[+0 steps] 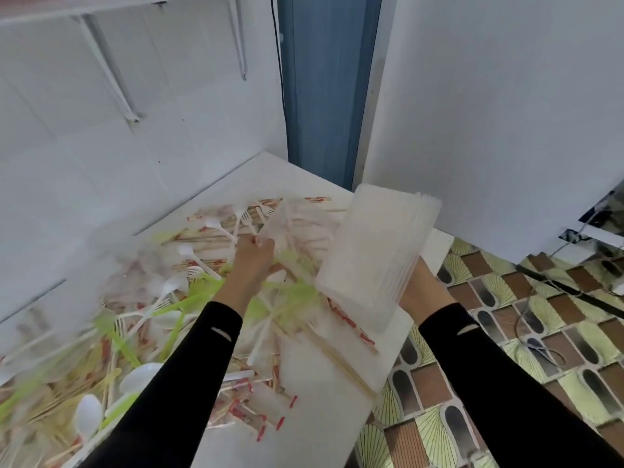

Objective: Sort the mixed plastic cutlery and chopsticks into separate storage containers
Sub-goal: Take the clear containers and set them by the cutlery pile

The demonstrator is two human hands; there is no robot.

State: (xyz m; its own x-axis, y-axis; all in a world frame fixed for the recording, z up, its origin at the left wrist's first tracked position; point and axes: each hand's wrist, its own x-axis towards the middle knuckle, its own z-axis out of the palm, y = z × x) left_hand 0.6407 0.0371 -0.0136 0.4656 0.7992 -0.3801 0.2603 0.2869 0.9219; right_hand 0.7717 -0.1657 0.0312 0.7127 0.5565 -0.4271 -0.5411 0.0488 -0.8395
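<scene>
Mixed plastic cutlery and chopsticks lie in a loose heap over the left and centre of the frame, covering most of a white tabletop. In the heap are white plastic spoons, white forks, pale green plastic cutlery, chopsticks in red-printed paper wrappers and bare wooden chopsticks. Much of the lower left is smeared by motion blur.

Near the centre of the frame the left hand reaches out over the heap. Its fingers are curled round the near rim of a clear, thin-walled plastic container, which is held above the cutlery. The container is blurred, and whether anything lies inside it cannot be told.

Just to the right, the right hand grips a stack of translucent rectangular plastic containers from its lower right side. The fingers are hidden behind the stack. It is tilted, with its upper end leaning toward the upper right and its lower end over the table's right edge. Whether that end touches the table cannot be told.

Both arms wear black sleeves. At the lower right is a floor of brown and pale green patterned tiles with a thin cable looping across it. White walls fill the top of the frame, with a blue panel between them and a white shelf bracket at upper left.
</scene>
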